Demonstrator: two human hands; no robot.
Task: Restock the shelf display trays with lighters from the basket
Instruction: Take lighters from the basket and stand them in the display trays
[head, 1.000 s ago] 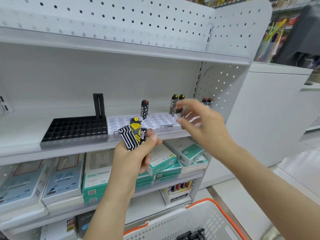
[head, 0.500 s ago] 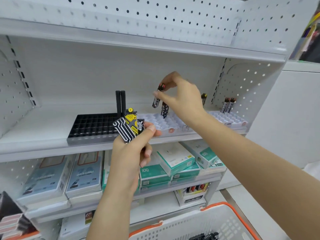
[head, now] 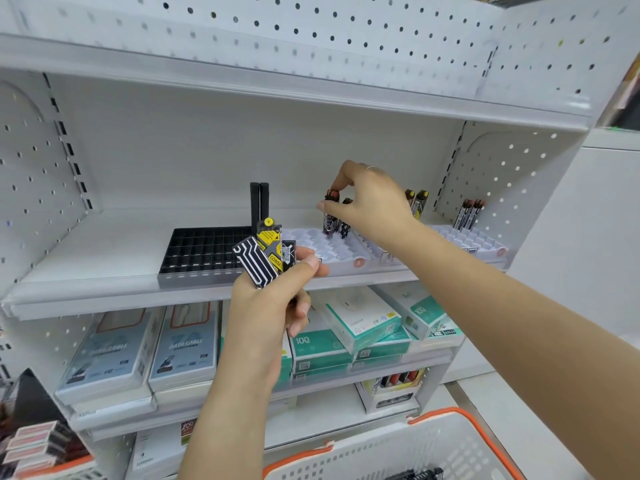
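My left hand (head: 266,317) grips a bunch of black, white and yellow patterned lighters (head: 266,254) in front of the shelf edge. My right hand (head: 370,199) pinches the top of a dark lighter (head: 330,216) standing in the clear display tray (head: 318,244), right beside another upright lighter (head: 345,220). Left of it lies a black grid tray (head: 204,249) with two tall black lighters (head: 259,206) at its back corner. More lighters stand further right, two (head: 417,202) behind my wrist and a few (head: 469,213) in a second clear tray (head: 481,242). The white basket (head: 398,452) with orange rim sits at the bottom.
The white metal shelf (head: 104,282) has a perforated back panel and side wall (head: 512,174). Below are boxed data cables (head: 145,351) and teal-and-white boxes (head: 363,327). A small box of lighters (head: 394,386) sits on a lower shelf. Stacked packs (head: 38,441) show at bottom left.
My right hand carried a lighter leftward from the right-hand trays and lowered it into the clear tray beside the standing one. The left hand kept its bunch almost still.
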